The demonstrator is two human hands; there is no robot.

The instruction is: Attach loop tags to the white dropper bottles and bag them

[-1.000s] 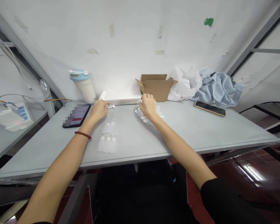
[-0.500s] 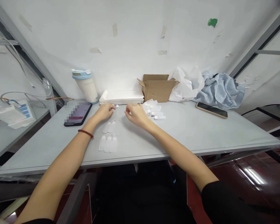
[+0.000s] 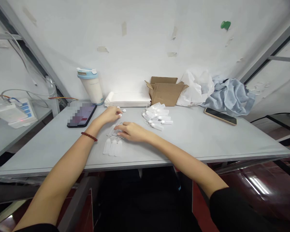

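Note:
My left hand (image 3: 110,115) rests near the back of the table, its fingers curled together on a small white cap-like piece (image 3: 120,115). A second small white piece (image 3: 124,110) lies just beyond the fingertips. My right hand (image 3: 132,131) reaches leftward with its fingers apart, over a pair of translucent white tags (image 3: 110,130) with thin loops; it partly covers them. Closer to me, several more looped tags (image 3: 112,147) lie side by side. Right of my hands is a pile of small translucent tube-like pieces (image 3: 159,112) with white ends and loops.
A stack of white paper-like sheets (image 3: 128,99) and an open cardboard box (image 3: 166,93) line the wall. A tumbler (image 3: 93,88) and a phone (image 3: 83,116) are left. Rightward are a plastic bag (image 3: 195,88), blue cloth (image 3: 232,95) and another phone (image 3: 219,116).
My right hand has moved left and toward me, from beside the pile to the upper tags. My left hand stays near the small white pieces. The view has shifted slightly.

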